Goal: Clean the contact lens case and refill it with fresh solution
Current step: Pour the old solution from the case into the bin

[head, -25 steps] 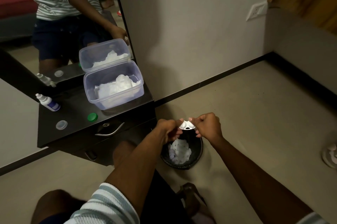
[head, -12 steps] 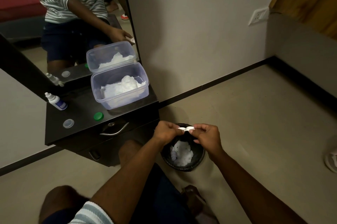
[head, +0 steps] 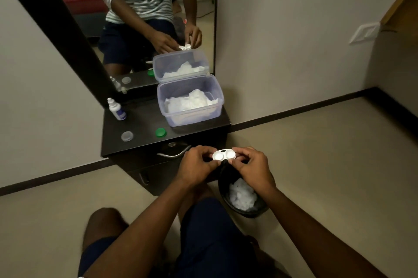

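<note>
The case (head: 224, 155) is pinched at its ends by the left hand (head: 199, 164) and right hand (head: 252, 165), wells up, held above the bin (head: 243, 196), probably so drips fall there. The bottle (head: 115, 110) and caps (head: 160, 132) are left on the tabletop (head: 144, 124).

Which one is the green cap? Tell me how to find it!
Look at the black dresser top under the mirror. The green cap lies near its front edge, just in front of the big clear plastic tub. The other loose cap, to its left, is see-through, and the little bottle stands upright behind, so green gives it away.
</note>
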